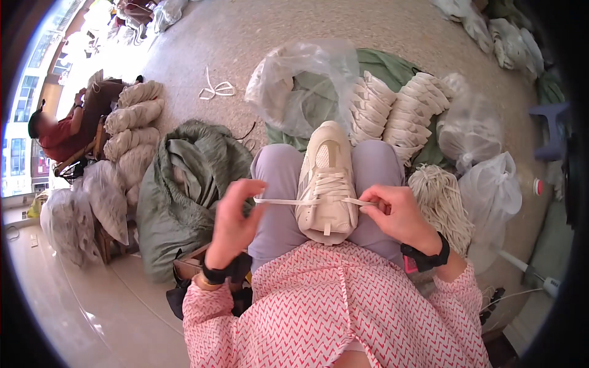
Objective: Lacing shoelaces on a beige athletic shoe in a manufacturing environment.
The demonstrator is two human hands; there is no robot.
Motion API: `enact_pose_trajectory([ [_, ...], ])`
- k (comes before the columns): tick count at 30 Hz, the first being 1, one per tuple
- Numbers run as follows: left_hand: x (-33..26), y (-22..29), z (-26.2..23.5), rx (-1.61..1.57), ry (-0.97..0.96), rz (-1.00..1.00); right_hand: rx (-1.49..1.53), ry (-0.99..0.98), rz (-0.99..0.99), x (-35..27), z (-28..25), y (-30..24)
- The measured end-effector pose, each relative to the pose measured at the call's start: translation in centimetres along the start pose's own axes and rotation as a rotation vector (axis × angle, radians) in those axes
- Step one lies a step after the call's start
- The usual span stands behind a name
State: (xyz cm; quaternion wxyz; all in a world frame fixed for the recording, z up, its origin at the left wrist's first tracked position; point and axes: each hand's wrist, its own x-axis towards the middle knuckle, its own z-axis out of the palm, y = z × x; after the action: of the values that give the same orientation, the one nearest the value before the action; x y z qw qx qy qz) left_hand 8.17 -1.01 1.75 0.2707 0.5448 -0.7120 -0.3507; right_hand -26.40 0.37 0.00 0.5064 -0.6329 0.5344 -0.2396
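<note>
Lacing a cream shoe (327,178) on the lap — both hands pinch the flat lace (279,200) taut.

Left hand (236,221) and right hand (399,214) grip opposite lace ends, the shoe between them; even tension would likely seat the crossings. The eyelets are hard to make out — a stack of shoes (399,110) lies beyond the hands.

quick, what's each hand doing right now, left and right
Left hand: closed, pinching one end of the white shoelace.
Right hand: closed, pinching the lace's other end beside the cream sneaker.
</note>
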Motion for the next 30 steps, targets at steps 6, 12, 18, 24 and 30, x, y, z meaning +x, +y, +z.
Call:
enact_pose_trajectory([
  [6,1.5,2.9,3.0,0.024,-0.185,0.118,0.025,0.046,-0.028,-0.9,-1.3,-0.4],
  [12,1.9,3.2,1.8,0.163,-0.172,0.212,-0.163,0.166,-0.07,-1.8,-0.4,-0.1],
  [18,2.7,2.8,-0.2,0.361,-0.13,0.323,-0.28,0.341,-0.254,-2.7,-0.7,1.0],
  [24,2.2,1.5,-2.8,0.436,-0.089,0.252,-0.311,0.393,-0.204,-4.6,-2.9,2.8],
  [30,1.3,0.1,-4.8,0.499,-0.03,0.196,-0.297,0.39,-0.073,-6.3,-4.8,4.8],
])
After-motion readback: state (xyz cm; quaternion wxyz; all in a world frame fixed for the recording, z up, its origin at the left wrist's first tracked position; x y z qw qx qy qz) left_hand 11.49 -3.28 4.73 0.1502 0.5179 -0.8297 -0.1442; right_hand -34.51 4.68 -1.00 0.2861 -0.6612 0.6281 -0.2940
